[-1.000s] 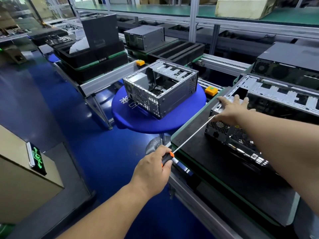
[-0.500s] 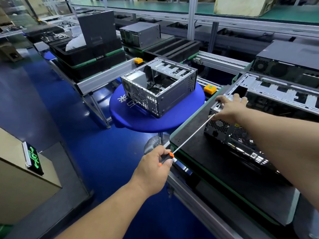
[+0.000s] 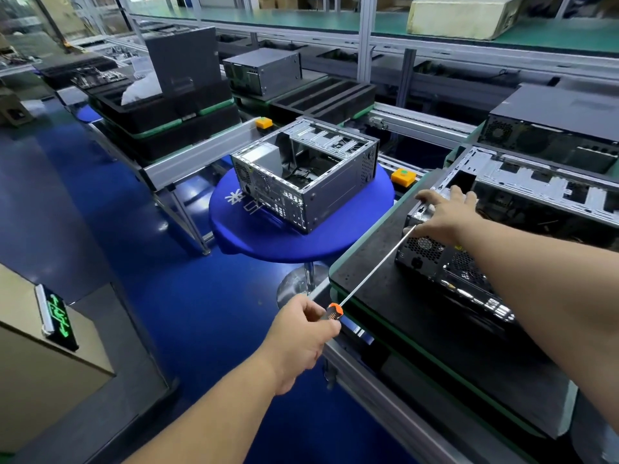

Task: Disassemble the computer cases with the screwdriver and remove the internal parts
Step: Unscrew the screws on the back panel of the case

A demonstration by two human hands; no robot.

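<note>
Blue factory floor, black-matted counter point(image 3: 385, 283): a screw at the case's rear corner is being worked.

On the counter lies the open grey steel computer case point(image 3: 445, 262). The long-shafted, orange-collared screwdriver point(image 3: 368, 279) keeps its tip at that upper rear corner, barely shifted over the last second; the left hand point(image 3: 301, 336) grips the handle while the right hand point(image 3: 445, 216) lies flat, bracing the case. Judging by that, the screw isn't out yet.

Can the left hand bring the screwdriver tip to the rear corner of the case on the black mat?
Probably yes: the left hand grips the screwdriver, whose shaft crosses bare mat to the case corner.
</note>
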